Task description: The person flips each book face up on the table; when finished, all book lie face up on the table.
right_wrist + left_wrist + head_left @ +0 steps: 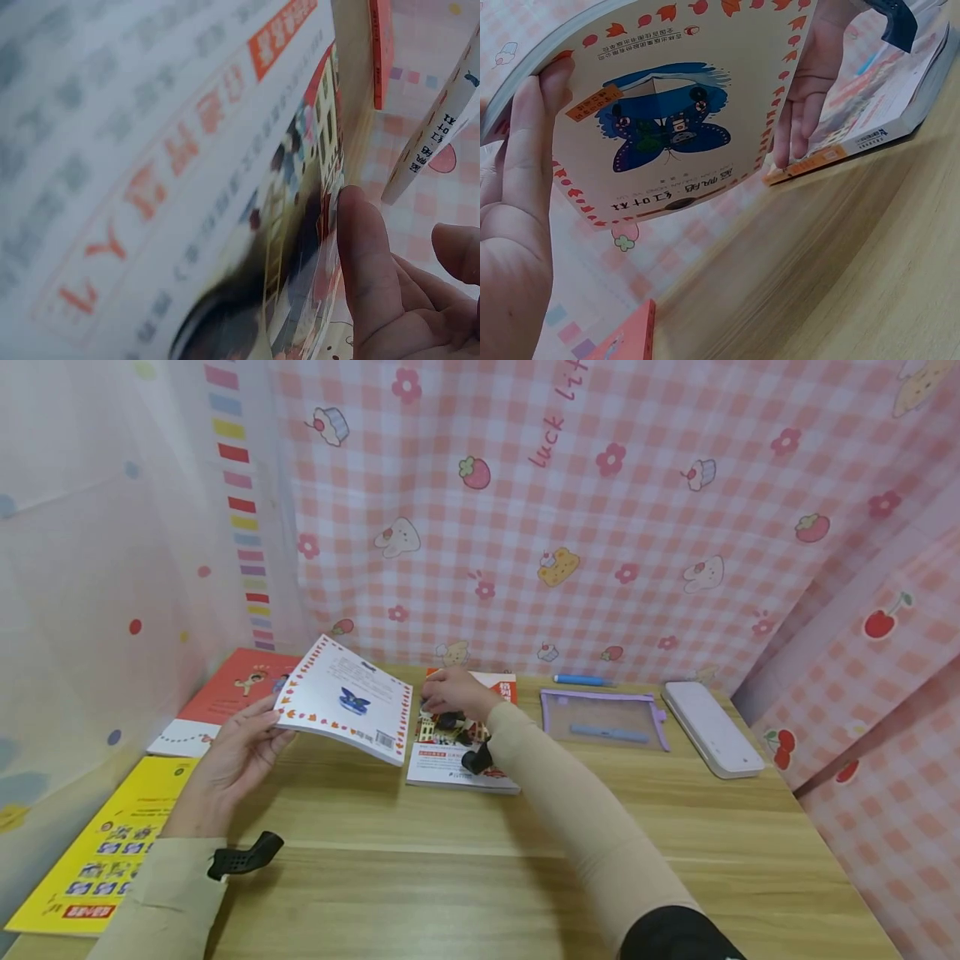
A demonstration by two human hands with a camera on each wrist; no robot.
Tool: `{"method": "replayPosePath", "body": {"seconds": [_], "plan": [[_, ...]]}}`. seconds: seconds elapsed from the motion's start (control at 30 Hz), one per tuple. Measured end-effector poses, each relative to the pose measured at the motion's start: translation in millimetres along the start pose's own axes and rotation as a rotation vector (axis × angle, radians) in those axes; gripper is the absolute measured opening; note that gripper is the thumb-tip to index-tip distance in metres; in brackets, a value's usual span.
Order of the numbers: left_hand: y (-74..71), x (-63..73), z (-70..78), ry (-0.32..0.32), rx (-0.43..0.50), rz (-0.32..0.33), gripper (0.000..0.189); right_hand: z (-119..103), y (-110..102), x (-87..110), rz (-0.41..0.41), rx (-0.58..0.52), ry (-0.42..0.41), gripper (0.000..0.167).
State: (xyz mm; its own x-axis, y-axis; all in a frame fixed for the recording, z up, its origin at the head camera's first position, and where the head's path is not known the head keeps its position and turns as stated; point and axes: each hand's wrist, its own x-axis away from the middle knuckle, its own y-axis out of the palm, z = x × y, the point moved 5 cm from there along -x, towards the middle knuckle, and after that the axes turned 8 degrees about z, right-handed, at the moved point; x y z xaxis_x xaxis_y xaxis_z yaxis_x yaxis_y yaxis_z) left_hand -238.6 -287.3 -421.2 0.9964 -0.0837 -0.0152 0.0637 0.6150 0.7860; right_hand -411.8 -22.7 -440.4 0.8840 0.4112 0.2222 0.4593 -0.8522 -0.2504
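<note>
Butterfly paperback [343, 700], above the tabletop [360, 877]: likely light, bendy, best gripped edgewise, as our left hand [240, 750] is pinching it; our right hand [459, 692], fingers loosely extended, is touching the townscape paperback [446, 766].

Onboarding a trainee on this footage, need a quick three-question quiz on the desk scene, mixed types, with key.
1. Which hand holds the white book with the butterfly on it?

2. True or false: in the head view, the white case lies to the right of the purple-edged pouch.

3. In the head view, what lies between that pouch and the pink-checked curtain?
a) yellow book
b) blue marker
c) red book

Key:
1. The left hand.
2. True.
3. b
</note>
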Motion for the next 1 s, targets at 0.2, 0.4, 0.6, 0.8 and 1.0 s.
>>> {"method": "replayPosePath", "body": {"seconds": [0.2, 0.4, 0.6, 0.8, 1.0], "plan": [[2.0, -0.1, -0.4, 0.005, 0.009, -0.013, 0.037, 0.0, 2.9, -0.2, 0.001, -0.041, 0.025, 0.039], [2.6, 0.2, -0.8, 0.001, 0.000, -0.024, 0.038, 1.6, 8.1, -3.2, -0.018, -0.097, 0.053, 0.043], [2.8, 0.1, -0.8, 0.004, -0.001, -0.039, 0.038, -0.4, 10.8, -3.8, -0.001, -0.177, 0.082, 0.050], [2.0, -0.1, -0.3, 0.008, -0.022, -0.043, 0.038, -3.8, 7.1, -3.6, 0.042, -0.181, 0.057, 0.049], [1.6, 0.4, 0.3, 0.004, -0.064, -0.052, 0.039, -8.1, 5.0, -1.7, 0.085, -0.251, 0.077, 0.047]]}}
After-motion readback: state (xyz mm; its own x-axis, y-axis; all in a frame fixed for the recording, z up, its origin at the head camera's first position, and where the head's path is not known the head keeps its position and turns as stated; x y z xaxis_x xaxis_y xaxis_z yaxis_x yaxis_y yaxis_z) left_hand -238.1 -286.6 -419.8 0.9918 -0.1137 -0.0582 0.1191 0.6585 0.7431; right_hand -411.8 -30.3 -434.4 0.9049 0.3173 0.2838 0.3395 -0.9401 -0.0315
